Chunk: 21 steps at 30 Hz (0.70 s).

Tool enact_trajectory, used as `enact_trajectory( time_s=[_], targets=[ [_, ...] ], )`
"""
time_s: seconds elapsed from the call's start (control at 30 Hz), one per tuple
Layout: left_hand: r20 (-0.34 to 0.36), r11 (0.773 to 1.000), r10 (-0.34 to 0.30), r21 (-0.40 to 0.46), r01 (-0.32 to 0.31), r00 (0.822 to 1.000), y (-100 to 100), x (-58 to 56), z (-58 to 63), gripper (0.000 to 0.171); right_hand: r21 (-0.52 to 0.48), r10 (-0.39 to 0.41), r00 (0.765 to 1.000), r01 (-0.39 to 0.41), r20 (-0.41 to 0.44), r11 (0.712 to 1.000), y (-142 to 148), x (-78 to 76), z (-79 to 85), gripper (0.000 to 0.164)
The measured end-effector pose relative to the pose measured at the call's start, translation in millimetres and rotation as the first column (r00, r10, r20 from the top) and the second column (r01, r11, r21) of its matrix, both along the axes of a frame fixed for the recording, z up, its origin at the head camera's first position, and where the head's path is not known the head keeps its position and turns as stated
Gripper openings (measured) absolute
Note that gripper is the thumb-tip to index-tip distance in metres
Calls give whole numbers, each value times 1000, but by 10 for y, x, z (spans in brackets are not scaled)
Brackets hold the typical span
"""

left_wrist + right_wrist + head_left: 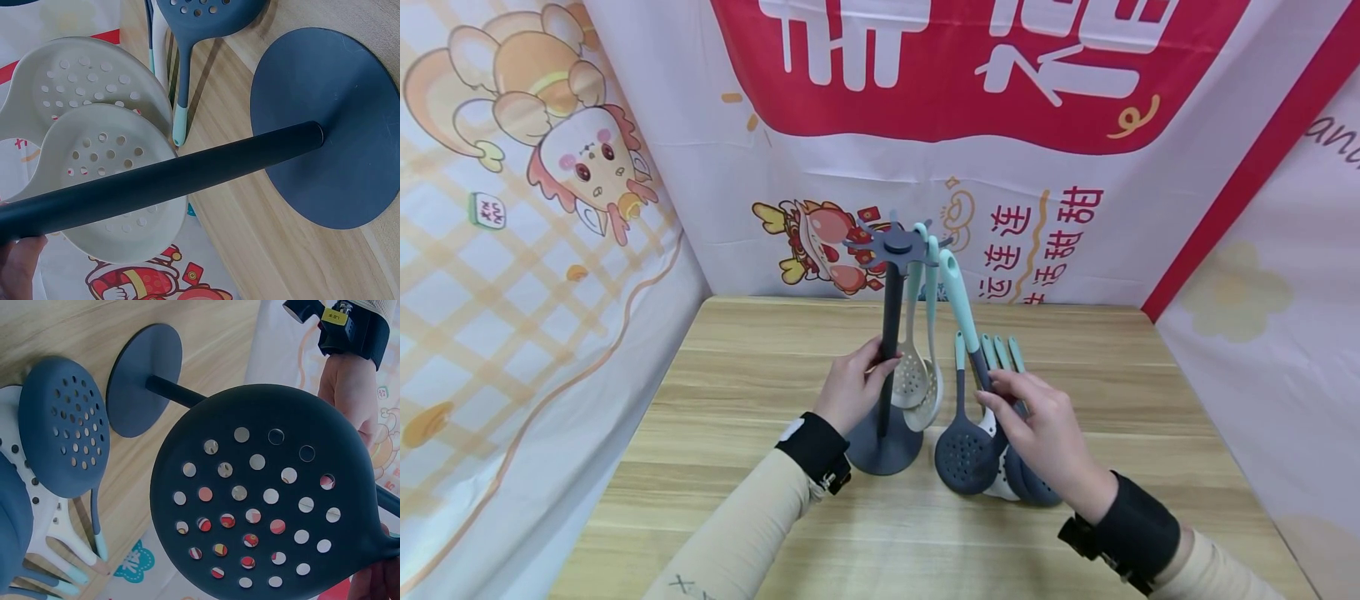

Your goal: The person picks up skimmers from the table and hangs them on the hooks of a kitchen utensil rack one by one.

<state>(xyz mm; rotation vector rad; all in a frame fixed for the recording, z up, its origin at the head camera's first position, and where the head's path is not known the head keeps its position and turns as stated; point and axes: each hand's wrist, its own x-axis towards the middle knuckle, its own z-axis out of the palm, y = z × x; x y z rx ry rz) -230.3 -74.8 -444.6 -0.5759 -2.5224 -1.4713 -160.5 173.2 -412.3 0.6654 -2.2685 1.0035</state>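
Observation:
My left hand (853,385) grips the dark pole of a utensil stand (892,312), which has a round base and a hooked top. Two off-white slotted skimmers (928,408) hang from its hooks on the right side. Just right of them, my right hand (1047,427) pinches a dark skimmer (959,296) by its neck, mint handle up, the hole at its tip close beside the hooks. Its round, perforated head (265,500) fills much of the right wrist view. In the left wrist view the pole (156,178) crosses in front of the hanging skimmers.
On the wooden table (760,375), right of the base, lies a dark slotted skimmer (962,457). Several more dark and white utensils with mint handles (1002,352) lie beside it, partly under my right hand. A printed cloth (1037,217) hangs behind and at both sides.

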Motion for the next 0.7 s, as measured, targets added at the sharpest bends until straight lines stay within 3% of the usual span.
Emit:
enact_trajectory(
  time_s=[0.7],
  targets=[
    [18, 1000, 5, 1, -5, 1000, 3, 0, 5, 25, 7, 1, 1000, -1, 15, 1000, -22, -6, -36, 24]
  ],
)
